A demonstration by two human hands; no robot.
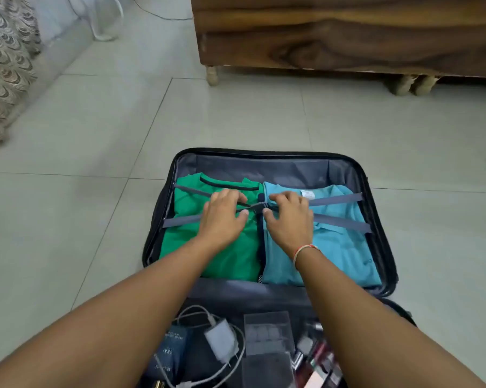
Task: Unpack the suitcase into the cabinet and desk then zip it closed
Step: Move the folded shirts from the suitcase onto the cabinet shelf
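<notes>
A black suitcase (376,191) lies open on the tiled floor. Its far half holds a folded green shirt (230,256) on the left and a folded teal shirt (342,247) on the right. Grey elastic straps (339,198) cross over both shirts and meet at a black buckle (260,206) in the middle. My left hand (225,217) pinches the buckle's left side and my right hand (288,217) pinches its right side. The near half holds a white charger with cable (222,340), a clear plastic box (267,334), a dark blue pouch (170,348) and several small cosmetic items (317,359).
A wooden cabinet on short legs (348,37) stands on the far side of the floor. A patterned curtain (4,65) hangs at the left, with a white cable (102,32) on the floor near it. Pale floor tiles (96,163) surround the suitcase.
</notes>
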